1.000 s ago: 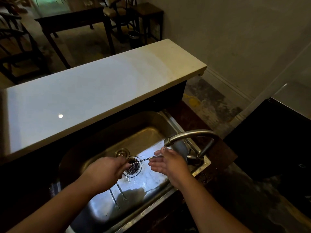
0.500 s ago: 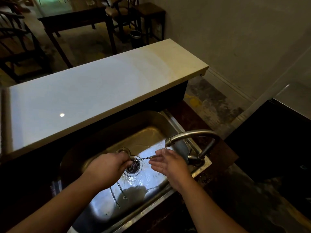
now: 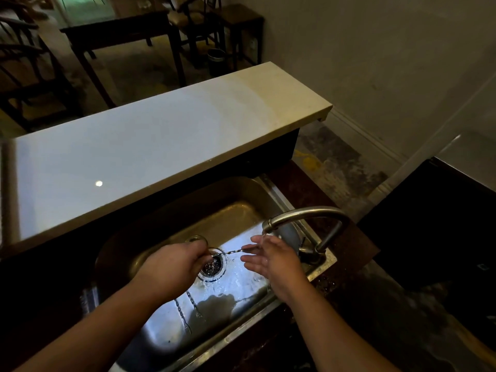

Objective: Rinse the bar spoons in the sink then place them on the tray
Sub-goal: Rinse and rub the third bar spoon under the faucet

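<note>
Head view first: what is the left hand (image 3: pixel 174 267) doing?

It is curled tight round one end of a spoon (image 3: pixel 230 252), right above the drain (image 3: pixel 213 268). The twisted stem runs out almost level to the right, over the sink floor.

And the right hand (image 3: pixel 272 260)?

Its fingers are straight and spread, gripping nothing. It sits just under the spout of the tap (image 3: pixel 308 212), and water runs down onto it. The stem's far end reaches its fingertips; I cannot tell whether they touch.

Which end of the spoon is the bowl?

I cannot tell. The hands hide both ends.

Is anything else in the sink (image 3: pixel 241 191)?

Two more spoons (image 3: pixel 180 311) lie side by side on the wet floor, near the front wall, just below the left wrist. A small round metal piece (image 3: pixel 197 238) sits just behind the drain, partly covered by the left hand.

What is around the sink?

A pale desk (image 3: pixel 161 146) top runs along the far side, higher than the basin, with one small spot of light reflected on it. Beyond it stand a dark table (image 3: pixel 120 30) and chairs.
</note>
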The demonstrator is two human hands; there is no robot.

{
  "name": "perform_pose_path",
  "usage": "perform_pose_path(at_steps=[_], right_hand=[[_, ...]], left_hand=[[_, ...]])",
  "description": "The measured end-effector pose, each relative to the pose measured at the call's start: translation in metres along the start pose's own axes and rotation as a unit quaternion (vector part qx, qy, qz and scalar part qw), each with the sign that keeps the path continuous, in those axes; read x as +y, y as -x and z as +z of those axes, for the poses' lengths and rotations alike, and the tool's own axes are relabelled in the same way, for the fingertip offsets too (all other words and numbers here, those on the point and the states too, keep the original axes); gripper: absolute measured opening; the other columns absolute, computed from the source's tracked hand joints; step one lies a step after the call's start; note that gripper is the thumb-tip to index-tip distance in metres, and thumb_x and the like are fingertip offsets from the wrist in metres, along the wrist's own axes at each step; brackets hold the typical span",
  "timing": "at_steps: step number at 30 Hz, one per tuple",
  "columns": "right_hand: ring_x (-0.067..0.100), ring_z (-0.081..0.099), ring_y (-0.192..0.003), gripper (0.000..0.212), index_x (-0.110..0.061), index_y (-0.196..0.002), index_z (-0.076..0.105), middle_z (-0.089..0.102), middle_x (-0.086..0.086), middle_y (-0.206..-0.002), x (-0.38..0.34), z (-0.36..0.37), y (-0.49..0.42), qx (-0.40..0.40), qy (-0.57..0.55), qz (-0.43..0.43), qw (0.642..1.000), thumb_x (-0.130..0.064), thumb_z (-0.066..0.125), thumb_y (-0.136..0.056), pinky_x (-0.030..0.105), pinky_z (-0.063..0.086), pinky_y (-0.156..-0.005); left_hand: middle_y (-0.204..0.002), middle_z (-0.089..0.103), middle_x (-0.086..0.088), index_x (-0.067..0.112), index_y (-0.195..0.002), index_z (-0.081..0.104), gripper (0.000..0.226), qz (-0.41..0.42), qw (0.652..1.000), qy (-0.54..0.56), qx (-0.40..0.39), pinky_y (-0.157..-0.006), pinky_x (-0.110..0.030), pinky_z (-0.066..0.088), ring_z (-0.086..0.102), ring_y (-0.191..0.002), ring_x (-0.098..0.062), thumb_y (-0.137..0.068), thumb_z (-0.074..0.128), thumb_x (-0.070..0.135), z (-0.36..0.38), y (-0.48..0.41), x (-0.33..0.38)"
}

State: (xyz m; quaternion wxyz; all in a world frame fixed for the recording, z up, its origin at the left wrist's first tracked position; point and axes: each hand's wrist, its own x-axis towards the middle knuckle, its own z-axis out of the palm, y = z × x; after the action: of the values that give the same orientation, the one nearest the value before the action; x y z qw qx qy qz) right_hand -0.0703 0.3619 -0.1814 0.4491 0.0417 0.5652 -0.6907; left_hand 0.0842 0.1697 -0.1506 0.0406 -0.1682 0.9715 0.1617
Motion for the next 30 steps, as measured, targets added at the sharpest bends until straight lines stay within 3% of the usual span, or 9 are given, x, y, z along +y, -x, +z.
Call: perform_pose_path(at_steps=[3, 6, 12, 16, 21, 24, 27, 30], right_hand=[[0.036, 0.079, -0.092, 0.019, -0.005, -0.111, 0.067, 0.08, 0.016, -0.1, -0.002, 0.0, 0.002, -0.024, 0.005, 0.009, 1.0, -0.02, 0.06, -0.104, 0.039, 0.065, -0.075], [0.036, 0.079, -0.092, 0.023, -0.004, -0.104, 0.069, 0.081, 0.015, -0.097, -0.003, 0.0, 0.001, -0.02, 0.017, 0.0, 1.0, -0.023, 0.057, -0.105, 0.037, 0.065, -0.073], [0.035, 0.079, -0.093, 0.024, -0.002, -0.115, 0.064, 0.081, 0.014, -0.099, -0.004, 0.002, 0.001, -0.036, 0.018, 0.022, 0.999, -0.023, 0.061, -0.103, 0.035, 0.064, -0.071], [0.034, 0.08, -0.086, 0.043, 0.0, -0.106, 0.067, 0.08, 0.02, -0.088, -0.002, 0.001, 0.0, -0.001, 0.026, 0.031, 0.999, -0.038, 0.046, -0.108, 0.035, 0.063, -0.066], [0.037, 0.078, -0.095, 0.026, -0.005, -0.114, 0.067, 0.081, 0.017, -0.1, -0.003, 0.002, 0.003, -0.046, -0.005, 0.022, 0.999, -0.026, 0.054, -0.106, 0.036, 0.064, -0.071], [0.037, 0.079, -0.093, 0.033, -0.002, -0.109, 0.068, 0.08, 0.019, -0.099, -0.005, 0.002, 0.005, -0.023, -0.002, 0.027, 0.999, -0.029, 0.049, -0.109, 0.037, 0.065, -0.07], [0.036, 0.078, -0.096, 0.028, -0.001, -0.115, 0.064, 0.08, 0.018, -0.103, -0.006, 0.003, 0.007, -0.041, 0.0, 0.017, 0.999, -0.026, 0.058, -0.105, 0.037, 0.065, -0.074], [0.035, 0.079, -0.091, 0.034, 0.0, -0.106, 0.066, 0.081, 0.019, -0.096, -0.005, 0.005, 0.006, -0.009, 0.017, 0.011, 1.0, -0.032, 0.053, -0.107, 0.035, 0.064, -0.069]], left_hand=[[-0.081, 0.059, 0.015, 0.033, -0.1, 0.054, 0.025, 0.014, 1.0, 0.012, 0.015, -0.067, -0.033, 0.053, 0.064, -0.079, -0.014, -0.096, 0.049, 0.058, -0.002, 0.0, -0.004], [-0.07, 0.055, 0.018, 0.036, -0.095, 0.05, 0.024, 0.015, 0.999, 0.026, 0.024, -0.058, -0.029, 0.047, 0.058, -0.068, -0.009, -0.093, 0.056, 0.059, -0.003, 0.001, -0.006], [-0.077, 0.065, 0.008, 0.031, -0.095, 0.048, 0.03, -0.005, 1.0, 0.011, 0.008, -0.065, -0.036, 0.054, 0.065, -0.074, -0.018, -0.096, 0.047, 0.06, -0.004, 0.001, -0.004], [-0.073, 0.062, 0.009, 0.032, -0.095, 0.05, 0.034, 0.008, 1.0, 0.016, 0.005, -0.063, -0.037, 0.053, 0.063, -0.07, -0.013, -0.094, 0.044, 0.066, -0.003, 0.004, 0.0], [-0.072, 0.065, 0.012, 0.034, -0.095, 0.048, 0.026, -0.011, 0.999, 0.028, -0.009, -0.065, -0.036, 0.054, 0.064, -0.07, -0.012, -0.095, 0.05, 0.061, -0.002, 0.007, 0.0], [-0.073, 0.067, 0.011, 0.036, -0.091, 0.045, 0.025, -0.01, 1.0, 0.026, -0.01, -0.065, -0.036, 0.054, 0.064, -0.07, -0.011, -0.096, 0.048, 0.06, -0.002, 0.007, 0.003], [-0.075, 0.067, 0.008, 0.034, -0.089, 0.045, 0.026, -0.013, 1.0, 0.02, -0.01, -0.065, -0.037, 0.055, 0.064, -0.07, -0.013, -0.097, 0.047, 0.059, -0.003, 0.005, 0.006], [-0.075, 0.067, 0.007, 0.031, -0.091, 0.047, 0.029, -0.011, 1.0, 0.017, -0.016, -0.066, -0.038, 0.055, 0.065, -0.071, -0.014, -0.098, 0.045, 0.06, -0.004, 0.005, 0.009]])
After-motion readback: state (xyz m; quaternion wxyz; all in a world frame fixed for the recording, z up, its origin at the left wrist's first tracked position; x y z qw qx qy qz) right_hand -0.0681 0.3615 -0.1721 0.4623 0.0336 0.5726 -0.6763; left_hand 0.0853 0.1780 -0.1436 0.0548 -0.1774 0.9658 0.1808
